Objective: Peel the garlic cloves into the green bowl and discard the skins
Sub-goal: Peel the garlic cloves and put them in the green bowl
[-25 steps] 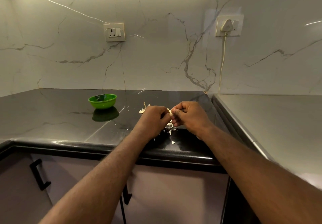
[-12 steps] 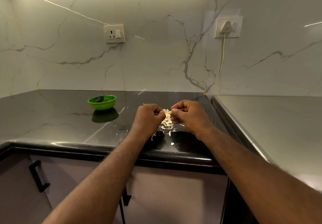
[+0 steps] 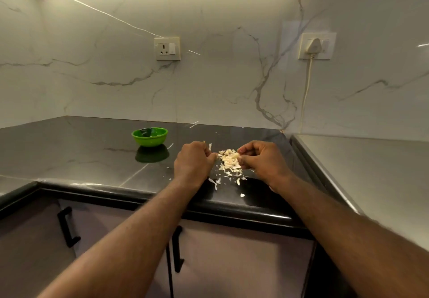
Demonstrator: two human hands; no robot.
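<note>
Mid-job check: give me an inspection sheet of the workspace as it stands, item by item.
Surface: dark glossy countertop, reflective.
Job's things: green bowl upright, back left of the hands, contents unclear; garlic pile between the hands.
Clutter: skins scattered from the pile toward the counter's front edge.
Grippers: left hand has its fingers curled, and any hold is hidden; right hand pinches a garlic clove at the pile's edge.
Cables: white cord hangs from a plug on the wall, apart from the work.
Surroundings: marble wall, unused socket, steel surface on the right, cabinet handles below.
</note>
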